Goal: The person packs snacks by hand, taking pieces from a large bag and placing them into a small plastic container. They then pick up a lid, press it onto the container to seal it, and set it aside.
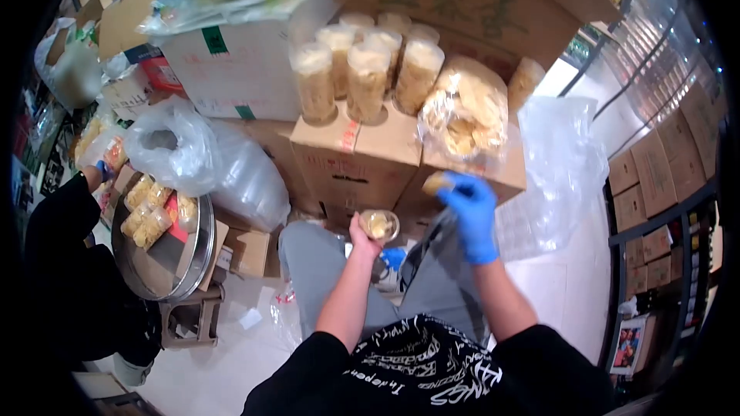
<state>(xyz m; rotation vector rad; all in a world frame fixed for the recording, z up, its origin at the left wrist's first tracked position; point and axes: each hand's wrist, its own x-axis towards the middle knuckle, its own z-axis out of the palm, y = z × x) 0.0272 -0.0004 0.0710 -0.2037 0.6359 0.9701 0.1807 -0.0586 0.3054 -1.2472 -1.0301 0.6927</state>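
Note:
My bare left hand grips a clear round plastic container, seen from above, with pale yellow pieces inside. A blue glove covers my right hand, whose fingers pinch a tan chip-like piece to the right of the container and above it. Just beyond that hand, an opened clear bag of similar chips rests on a cardboard box. Several tall filled clear tubs stand upright on the boxes to its left.
At left, a co-worker's dark sleeve reaches past a round metal tray holding several packed bags. Clear plastic bags bulge beside the boxes. A plastic stool stands below the tray. Shelves of cartons line the right side.

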